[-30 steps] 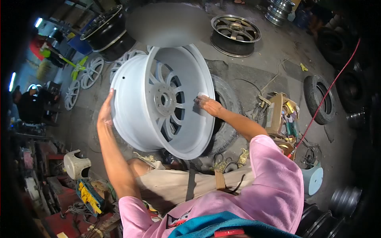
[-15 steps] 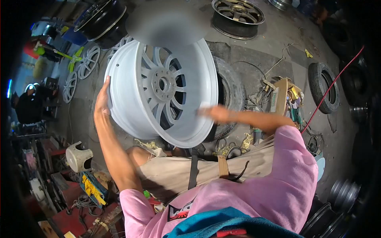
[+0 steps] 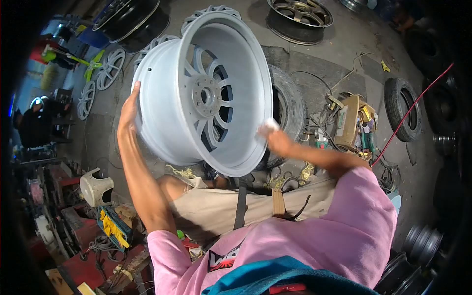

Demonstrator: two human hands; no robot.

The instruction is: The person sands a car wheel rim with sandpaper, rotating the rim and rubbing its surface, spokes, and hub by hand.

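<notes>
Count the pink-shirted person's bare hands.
2: the left hand against the outer side of the pale grey metal wheel; the right hand, blurred, by its right edge.

Wheel rim (image 3: 196, 91): metal, coated pale grey, matt and even, smooth along the barrel; spokes carry the same dull finish. Pale piece (image 3: 267, 126) in right hand (image 3: 279, 141), at the rim's right edge: blurred, material unclear. Tyre (image 3: 293, 110) right of the rim: black rubber, dull, scuffed grey. Bronze wheel (image 3: 309, 14) beyond the rim, to its right: metallic, some shine. Black wheel (image 3: 140, 27) beyond it, to its left: glossy, bright metal edge. Box (image 3: 347, 118) well right of the rim: brown cardboard, matt. Stool (image 3: 91, 191) left and nearer than the rim: off-white plastic, smooth. Nearer than the rim: beige trousers (image 3: 204, 211), creased matt cloth; pink shirt (image 3: 305, 236), soft matt cloth; teal towel (image 3: 255, 276), rough nap.
</notes>
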